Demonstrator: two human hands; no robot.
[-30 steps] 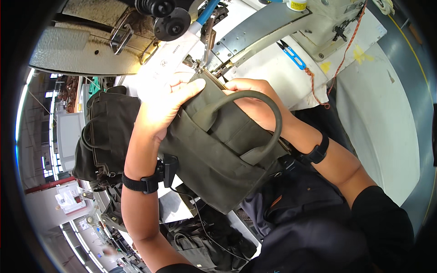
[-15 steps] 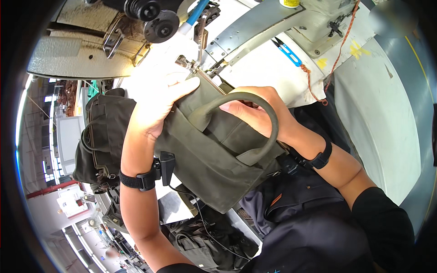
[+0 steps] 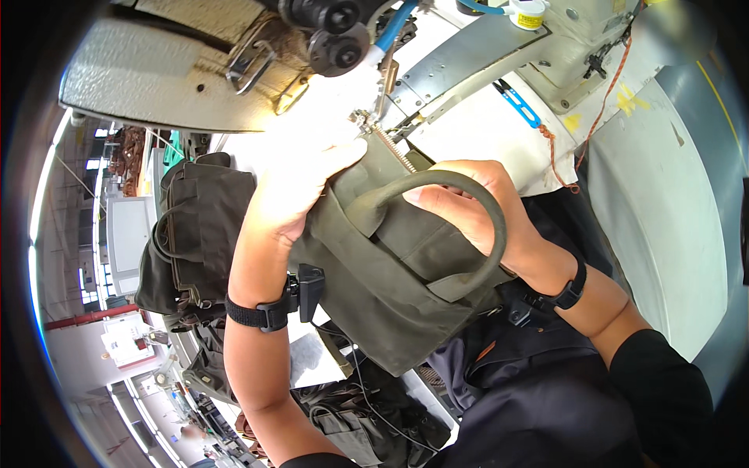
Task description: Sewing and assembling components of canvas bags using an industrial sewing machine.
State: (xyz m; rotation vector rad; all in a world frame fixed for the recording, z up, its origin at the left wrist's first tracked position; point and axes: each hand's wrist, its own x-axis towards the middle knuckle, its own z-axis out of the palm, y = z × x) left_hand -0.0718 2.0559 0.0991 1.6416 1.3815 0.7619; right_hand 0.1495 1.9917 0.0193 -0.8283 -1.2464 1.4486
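An olive fabric bag (image 3: 406, 304) with a looped handle (image 3: 490, 214) lies under my forearms, its metal zipper (image 3: 398, 148) running to the presser foot (image 3: 361, 121) of a sewing machine. My left hand (image 3: 300, 191), washed out by glare, presses on the bag's top left near the foot, thumb along the fabric. Curled round the zipper-side edge, my right hand (image 3: 472, 207) grips the bag, thumb visible inside the handle loop and fingertips partly hidden.
The machine head (image 3: 172, 70) overhangs the work. Blue thread snips (image 3: 515, 101) on an orange cord rest at upper right beside a small white container (image 3: 527, 15). Dark olive bags (image 3: 203, 226) are stacked at left, more (image 3: 351, 429) below. A pale curved panel (image 3: 655, 218) flanks the right.
My right hand has slid a little down along the zipper edge, its thumb now showing within the handle loop. My left hand stays by the foot. The whole view has shifted slightly.
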